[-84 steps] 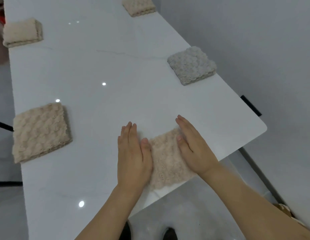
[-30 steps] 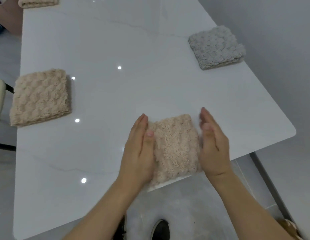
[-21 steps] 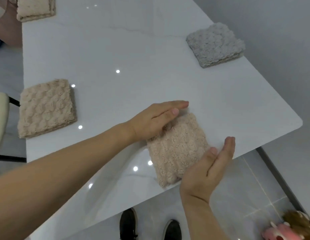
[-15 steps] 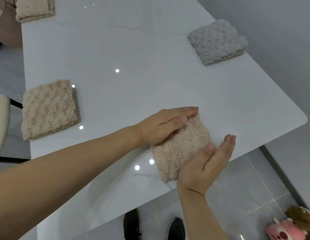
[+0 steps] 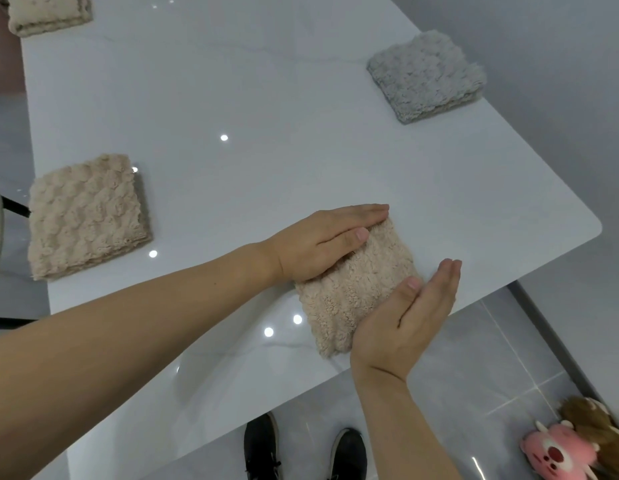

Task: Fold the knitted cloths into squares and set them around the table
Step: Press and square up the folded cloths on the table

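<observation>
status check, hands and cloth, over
Left hand flat on beige cloth. Right hand open against its near edge. Nothing in the way.

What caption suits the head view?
Both hands, left and right, square a folded beige cloth on the white table.

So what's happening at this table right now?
A person is squaring up a folded beige cloth near the table edge: the left hand lies flat along its far side, the right hand against its near side. Two more beige squares and a grey one lie around the table.
</observation>
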